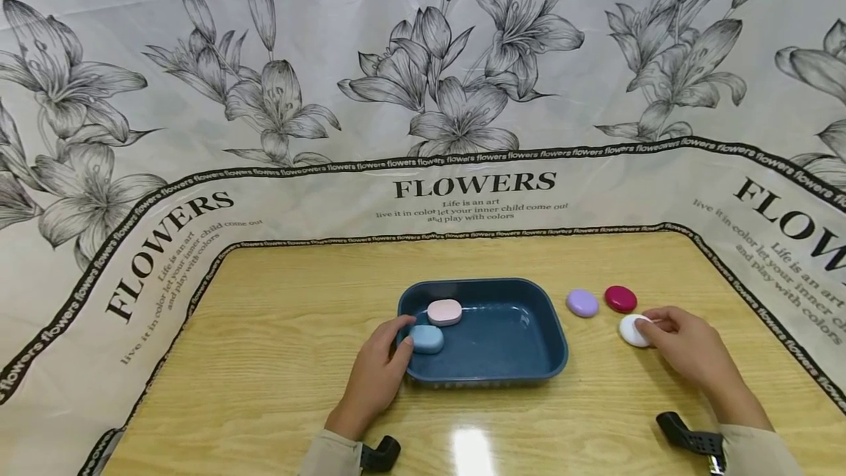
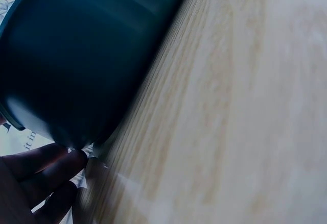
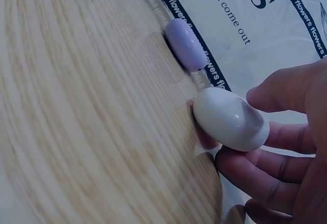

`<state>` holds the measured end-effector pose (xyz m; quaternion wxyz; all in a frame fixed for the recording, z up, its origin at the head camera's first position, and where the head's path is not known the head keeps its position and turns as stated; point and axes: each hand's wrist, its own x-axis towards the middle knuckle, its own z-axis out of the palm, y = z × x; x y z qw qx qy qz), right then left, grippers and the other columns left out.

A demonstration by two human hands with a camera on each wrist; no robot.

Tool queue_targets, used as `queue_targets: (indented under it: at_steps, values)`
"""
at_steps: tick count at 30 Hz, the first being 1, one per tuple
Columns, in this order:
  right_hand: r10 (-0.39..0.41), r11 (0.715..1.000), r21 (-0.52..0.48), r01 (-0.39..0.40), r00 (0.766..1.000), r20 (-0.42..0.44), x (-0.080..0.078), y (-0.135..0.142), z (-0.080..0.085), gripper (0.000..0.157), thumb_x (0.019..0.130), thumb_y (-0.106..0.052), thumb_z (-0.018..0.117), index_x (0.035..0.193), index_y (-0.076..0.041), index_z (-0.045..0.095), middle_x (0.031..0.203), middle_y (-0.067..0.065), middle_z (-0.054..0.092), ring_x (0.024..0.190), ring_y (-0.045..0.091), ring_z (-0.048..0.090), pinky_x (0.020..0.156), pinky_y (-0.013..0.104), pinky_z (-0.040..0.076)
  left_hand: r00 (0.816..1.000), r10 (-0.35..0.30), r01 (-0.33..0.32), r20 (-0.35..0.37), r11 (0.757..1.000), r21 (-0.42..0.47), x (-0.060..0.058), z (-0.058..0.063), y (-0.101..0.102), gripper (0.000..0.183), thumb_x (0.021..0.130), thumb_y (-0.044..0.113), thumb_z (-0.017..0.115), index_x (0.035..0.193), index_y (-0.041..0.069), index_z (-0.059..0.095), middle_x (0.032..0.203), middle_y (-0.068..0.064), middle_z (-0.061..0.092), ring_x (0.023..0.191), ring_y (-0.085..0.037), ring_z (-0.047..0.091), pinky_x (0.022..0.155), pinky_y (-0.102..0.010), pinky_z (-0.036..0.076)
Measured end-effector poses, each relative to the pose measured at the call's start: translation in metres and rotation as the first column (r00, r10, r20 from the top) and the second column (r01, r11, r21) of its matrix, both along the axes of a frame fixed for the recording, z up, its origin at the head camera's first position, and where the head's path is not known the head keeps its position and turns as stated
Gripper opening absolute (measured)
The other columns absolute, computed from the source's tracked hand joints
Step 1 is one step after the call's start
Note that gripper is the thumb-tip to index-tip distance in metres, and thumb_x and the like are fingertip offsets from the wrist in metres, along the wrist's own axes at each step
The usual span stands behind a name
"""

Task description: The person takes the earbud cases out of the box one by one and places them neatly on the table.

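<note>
A dark blue rectangular basin [image 1: 489, 379] stands on the table. At its left end my left hand [image 1: 380, 366] grips the rim, while several of its fingers [image 2: 56, 175] touch the outer wall underneath in the left wrist view. Inside the basin, near that hand, lie a light blue soap bar [image 1: 427, 339] and a pink soap bar [image 1: 444, 312]. To the right of the basin my right hand [image 1: 690, 347] holds a smooth white oval soap bar [image 3: 230, 119] between thumb and fingers. Beyond it lie a purple soap bar [image 1: 582, 303] and a dark red one [image 1: 620, 299].
The wooden table [image 1: 284, 314] extends left of the basin and in front of it. A floral-print cloth [image 1: 463, 197] hangs behind and along both sides, with its border meeting the tabletop.
</note>
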<state>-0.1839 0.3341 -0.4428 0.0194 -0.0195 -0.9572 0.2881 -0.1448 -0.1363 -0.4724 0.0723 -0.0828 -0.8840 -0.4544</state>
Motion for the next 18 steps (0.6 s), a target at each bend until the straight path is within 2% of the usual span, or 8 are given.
queue_targets:
  at_steps: [8,14,18]
  values:
    - [0.01,1.0,-0.002,-0.01,0.999,0.041,0.0028,0.0035,0.0001,0.055,0.101,-0.044,0.056,0.12,0.007,0.061,0.103,0.023,0.068,0.096,0.04,0.061,0.072,0.039,0.044,1.0,0.004,-0.004,0.013,1.0,0.008,0.0009,-0.0012,-0.0001,0.034,0.104,0.026,0.054,0.137,0.022,0.059,0.139,0.004,0.056,0.132,-0.016,0.05,0.108,-0.045,0.042]
    - [-0.011,1.0,0.006,0.011,1.0,0.019,0.0013,0.0043,0.0025,0.053,0.102,-0.042,0.055,0.12,0.007,0.061,0.103,0.023,0.067,0.096,0.041,0.06,0.072,0.041,0.043,1.0,0.007,-0.007,-0.005,1.0,0.008,-0.0019,-0.0031,-0.0006,0.034,0.105,0.027,0.053,0.137,0.022,0.059,0.139,0.005,0.056,0.132,-0.016,0.05,0.108,-0.046,0.042]
    - [-0.022,1.0,0.003,0.022,1.0,0.018,0.0009,0.0048,0.0045,0.053,0.102,-0.042,0.054,0.121,0.007,0.061,0.106,0.027,0.066,0.1,0.045,0.059,0.075,0.048,0.046,1.0,0.008,-0.008,-0.002,1.0,0.008,-0.0021,-0.002,-0.0004,0.033,0.105,0.027,0.053,0.137,0.024,0.059,0.139,0.005,0.056,0.132,-0.016,0.05,0.108,-0.046,0.042]
